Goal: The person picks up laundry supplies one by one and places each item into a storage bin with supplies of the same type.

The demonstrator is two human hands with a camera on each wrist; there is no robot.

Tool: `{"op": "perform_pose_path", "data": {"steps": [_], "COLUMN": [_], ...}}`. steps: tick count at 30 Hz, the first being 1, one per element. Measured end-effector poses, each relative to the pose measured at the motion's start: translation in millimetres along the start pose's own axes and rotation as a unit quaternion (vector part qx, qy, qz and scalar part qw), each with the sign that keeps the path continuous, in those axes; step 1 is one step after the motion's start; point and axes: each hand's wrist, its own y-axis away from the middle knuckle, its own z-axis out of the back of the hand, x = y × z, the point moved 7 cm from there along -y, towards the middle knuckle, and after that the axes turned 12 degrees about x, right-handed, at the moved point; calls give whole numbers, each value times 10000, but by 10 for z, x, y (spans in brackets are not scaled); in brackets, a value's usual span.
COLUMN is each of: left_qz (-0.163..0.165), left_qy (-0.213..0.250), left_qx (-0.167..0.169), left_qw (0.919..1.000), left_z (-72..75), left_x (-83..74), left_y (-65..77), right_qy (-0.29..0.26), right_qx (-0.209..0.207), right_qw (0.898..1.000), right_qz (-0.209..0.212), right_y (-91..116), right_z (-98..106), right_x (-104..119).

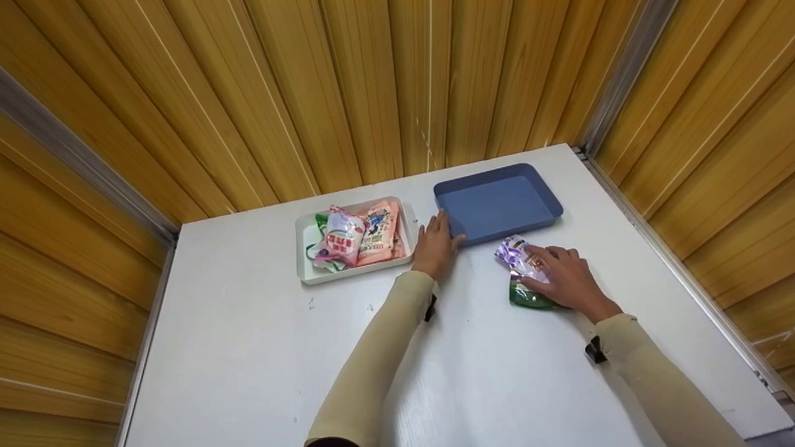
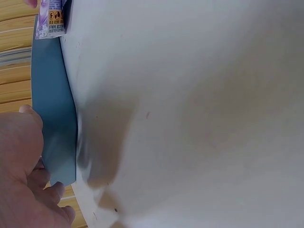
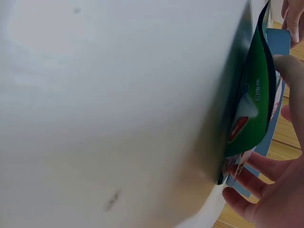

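My left hand (image 1: 435,248) rests at the near left corner of a blue tray (image 1: 497,208), its fingers along the left side and its thumb by the front wall. The left wrist view shows that wall (image 2: 54,104) close to the hand. To the right, my right hand (image 1: 568,279) holds a shiny purple and green snack pouch (image 1: 522,264) just in front of the tray, thumb on one side and fingers on the other. From the right wrist, the pouch's green bottom (image 3: 254,99) appears, tilted; part of the pouch is hidden by the hand.
Left of the blue tray stands a white tray (image 1: 301,248) with several snack packs, among them a pink-and-white bag (image 1: 341,236) and a flat pink packet (image 1: 379,233). Both trays are on a white table (image 1: 248,347). Wood-patterned walls (image 1: 372,93) enclose the back and sides.
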Motion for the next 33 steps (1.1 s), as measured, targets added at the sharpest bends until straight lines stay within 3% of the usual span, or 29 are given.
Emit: {"op": "perform_pose_path", "data": {"steps": [17, 25, 33], "left_qz": [-43, -27, -35], "left_qy": [55, -166, -94], "left_qx": [-43, -70, -54], "left_qw": [10000, 9998, 9999], "left_z": [4, 14, 15], "left_x": [1, -7, -7], "left_y": [-20, -3, -10], "right_qy": [129, 206, 227], "right_qx": [-473, -937, -936], "right_qw": [9988, 9950, 9950], "right_qz": [-25, 266, 252], "right_y": [4, 31, 24], "right_z": [199, 269, 308], "right_x": [44, 105, 131]}}
